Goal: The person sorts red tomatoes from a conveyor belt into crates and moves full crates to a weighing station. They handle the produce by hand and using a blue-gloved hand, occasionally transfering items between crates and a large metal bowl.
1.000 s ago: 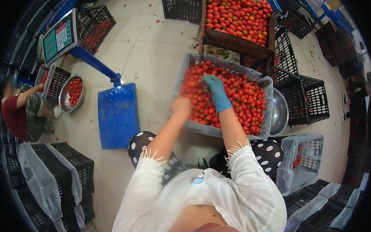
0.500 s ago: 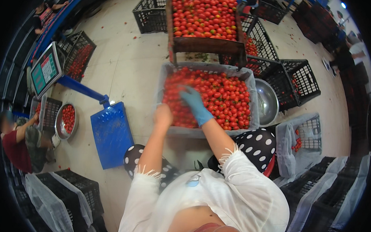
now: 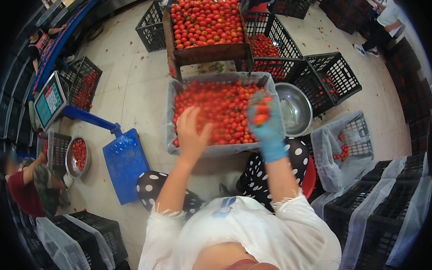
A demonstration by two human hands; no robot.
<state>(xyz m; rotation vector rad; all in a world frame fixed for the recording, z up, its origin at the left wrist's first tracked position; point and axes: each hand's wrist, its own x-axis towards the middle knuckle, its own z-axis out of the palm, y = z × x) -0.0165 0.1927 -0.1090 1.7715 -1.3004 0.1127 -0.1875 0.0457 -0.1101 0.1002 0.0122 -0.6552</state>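
Note:
In front of my knees stands a crate lined with clear plastic [image 3: 169,126], filled with red cherry tomatoes [image 3: 226,121]. My left hand [image 3: 192,132], bare, is open over its near left part with fingers apart, and nothing shows in it. My right hand [image 3: 268,132], in a blue glove, is at the crate's right side, smeared by motion. Several cherry tomatoes [image 3: 262,111] are gathered in its fingers. Some tomatoes in the middle of the crate look blurred.
Beyond the crate a metal-edged chute [image 3: 209,54] holds more tomatoes. A steel bowl [image 3: 300,102] and black crates [image 3: 339,80] stand to the right, a plastic-lined crate [image 3: 327,162] nearer. At left are a blue platform scale [image 3: 125,165] and a seated person [image 3: 24,185].
My right hand has moved right from the middle of the tomatoes and now holds several. My left hand has opened over the crate. The view has shifted slightly.

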